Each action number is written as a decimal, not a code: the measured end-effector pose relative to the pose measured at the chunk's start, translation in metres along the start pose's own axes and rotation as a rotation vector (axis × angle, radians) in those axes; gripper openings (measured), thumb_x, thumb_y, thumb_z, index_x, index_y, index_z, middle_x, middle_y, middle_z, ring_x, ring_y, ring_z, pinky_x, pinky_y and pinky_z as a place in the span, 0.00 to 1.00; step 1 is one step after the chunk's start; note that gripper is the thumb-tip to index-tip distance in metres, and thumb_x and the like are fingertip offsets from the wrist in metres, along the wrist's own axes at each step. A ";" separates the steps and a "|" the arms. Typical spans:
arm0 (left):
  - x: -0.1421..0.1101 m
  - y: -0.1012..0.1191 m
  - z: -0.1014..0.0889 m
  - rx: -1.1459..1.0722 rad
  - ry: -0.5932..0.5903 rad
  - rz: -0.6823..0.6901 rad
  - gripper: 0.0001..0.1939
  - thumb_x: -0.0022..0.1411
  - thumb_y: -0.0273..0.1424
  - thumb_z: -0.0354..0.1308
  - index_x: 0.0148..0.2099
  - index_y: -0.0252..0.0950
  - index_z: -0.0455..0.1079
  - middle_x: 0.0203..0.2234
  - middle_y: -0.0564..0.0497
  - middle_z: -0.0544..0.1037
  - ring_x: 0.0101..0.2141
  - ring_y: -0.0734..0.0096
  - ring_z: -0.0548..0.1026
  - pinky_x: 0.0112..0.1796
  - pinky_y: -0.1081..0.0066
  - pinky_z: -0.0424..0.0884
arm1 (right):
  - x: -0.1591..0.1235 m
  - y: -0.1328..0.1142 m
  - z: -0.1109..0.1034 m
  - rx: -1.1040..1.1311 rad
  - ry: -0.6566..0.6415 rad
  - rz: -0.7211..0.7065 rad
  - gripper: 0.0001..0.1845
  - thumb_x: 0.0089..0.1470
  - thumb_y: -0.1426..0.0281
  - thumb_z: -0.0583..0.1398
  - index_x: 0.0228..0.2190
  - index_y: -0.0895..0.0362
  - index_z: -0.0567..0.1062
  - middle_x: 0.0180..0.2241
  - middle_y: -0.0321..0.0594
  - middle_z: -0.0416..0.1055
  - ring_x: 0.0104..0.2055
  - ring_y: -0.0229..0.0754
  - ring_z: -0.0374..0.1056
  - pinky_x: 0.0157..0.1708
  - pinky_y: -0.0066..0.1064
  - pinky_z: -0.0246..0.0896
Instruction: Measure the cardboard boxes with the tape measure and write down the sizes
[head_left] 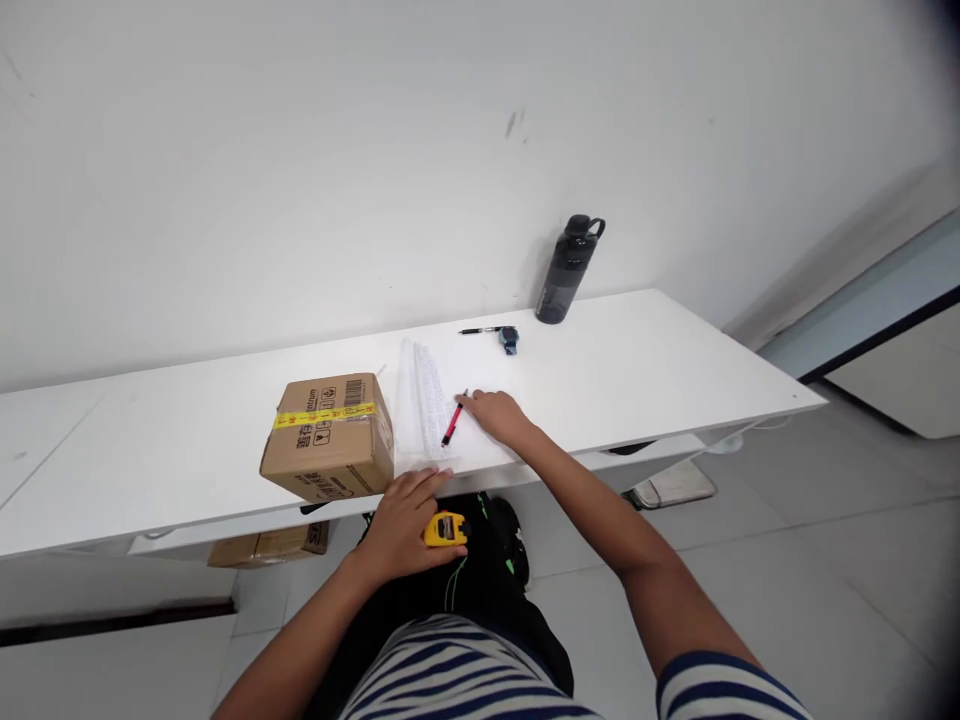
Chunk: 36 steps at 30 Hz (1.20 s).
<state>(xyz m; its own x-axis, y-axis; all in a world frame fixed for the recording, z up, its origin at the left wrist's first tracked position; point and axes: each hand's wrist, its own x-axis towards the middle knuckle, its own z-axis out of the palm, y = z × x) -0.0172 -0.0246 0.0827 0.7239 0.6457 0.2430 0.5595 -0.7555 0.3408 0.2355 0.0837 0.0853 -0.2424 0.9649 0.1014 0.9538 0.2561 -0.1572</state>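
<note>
My left hand is below the white table's front edge, closed round a small yellow tape measure. My right hand rests on the table with its fingers closed on a red pen, whose tip points at a clear bubble-wrap sheet. A cardboard box sealed with yellow tape stands just left of the bubble wrap, near my left hand.
A dark water bottle stands at the back by the wall. A black pen and a small blue object lie in front of it. Another cardboard box sits on the floor under the table.
</note>
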 end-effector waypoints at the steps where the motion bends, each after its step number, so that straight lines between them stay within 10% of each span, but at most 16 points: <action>1: 0.008 -0.003 0.006 0.041 -0.020 0.018 0.22 0.53 0.52 0.62 0.34 0.37 0.73 0.62 0.44 0.67 0.62 0.49 0.63 0.60 0.49 0.58 | 0.004 0.002 0.000 0.017 0.004 -0.037 0.16 0.60 0.74 0.55 0.48 0.54 0.74 0.39 0.47 0.76 0.36 0.45 0.72 0.36 0.33 0.56; 7: 0.029 -0.025 0.034 0.154 -0.066 -0.066 0.26 0.53 0.52 0.62 0.41 0.34 0.75 0.66 0.40 0.57 0.65 0.51 0.56 0.64 0.53 0.52 | -0.012 -0.016 0.012 0.183 0.116 -0.036 0.22 0.69 0.63 0.41 0.51 0.59 0.66 0.33 0.43 0.75 0.32 0.41 0.70 0.33 0.29 0.58; 13: 0.025 -0.029 0.041 0.149 -0.035 -0.040 0.27 0.54 0.53 0.61 0.43 0.34 0.75 0.66 0.39 0.58 0.65 0.49 0.57 0.63 0.51 0.53 | -0.024 -0.030 0.029 0.871 0.116 0.028 0.21 0.64 0.53 0.46 0.35 0.54 0.70 0.24 0.33 0.68 0.28 0.39 0.66 0.31 0.29 0.59; 21: 0.026 -0.029 0.043 0.123 -0.036 -0.041 0.25 0.54 0.51 0.62 0.42 0.34 0.74 0.66 0.40 0.58 0.66 0.51 0.56 0.64 0.53 0.52 | -0.018 -0.031 0.030 0.915 0.102 0.111 0.21 0.57 0.57 0.53 0.18 0.54 0.63 0.20 0.34 0.64 0.26 0.39 0.61 0.28 0.30 0.54; 36: 0.025 -0.029 0.045 0.167 -0.057 -0.043 0.27 0.54 0.53 0.61 0.42 0.33 0.74 0.66 0.40 0.56 0.66 0.51 0.55 0.65 0.54 0.51 | -0.019 -0.034 0.033 0.906 0.089 0.126 0.20 0.54 0.59 0.54 0.16 0.53 0.57 0.17 0.31 0.56 0.23 0.36 0.52 0.24 0.31 0.46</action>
<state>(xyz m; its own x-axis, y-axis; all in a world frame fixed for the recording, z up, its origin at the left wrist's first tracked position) 0.0027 0.0084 0.0380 0.7172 0.6738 0.1779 0.6459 -0.7385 0.1932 0.2016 0.0587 0.0567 -0.0957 0.9903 0.1009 0.4596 0.1338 -0.8780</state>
